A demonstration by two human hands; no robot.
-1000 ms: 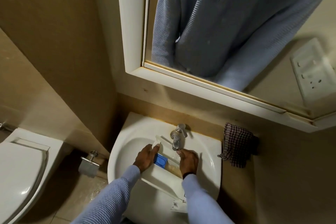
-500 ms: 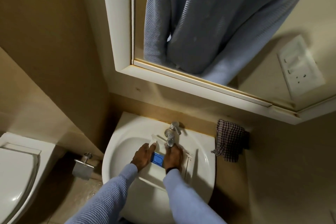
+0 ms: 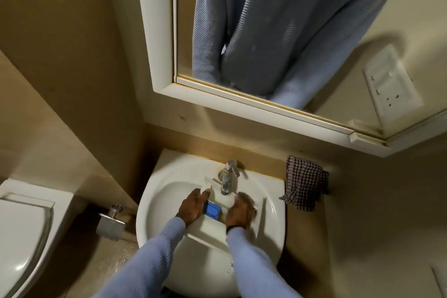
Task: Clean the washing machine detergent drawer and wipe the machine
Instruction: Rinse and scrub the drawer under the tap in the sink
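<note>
Where the white sink (image 3: 157, 191) meets the tan wall at lower centre, the drawer (image 3: 212, 225) lies in its bowl under the tap (image 3: 227, 176). The left grip (image 3: 192, 208) clasps the drawer's left side. The right grip (image 3: 239, 210) is blurred, so I cannot tell its hold. A toilet (image 3: 21, 237) stands at lower left, and a cloth (image 3: 304, 181) hangs right of the sink.

Basin middle: taken up by the detergent drawer (image 3: 211, 227).
Over the drawer: barred by the tap (image 3: 227, 180).
Left part of the sink (image 3: 159, 203): left free.
Right rim: bordered by a checked cloth (image 3: 306, 182).
</note>
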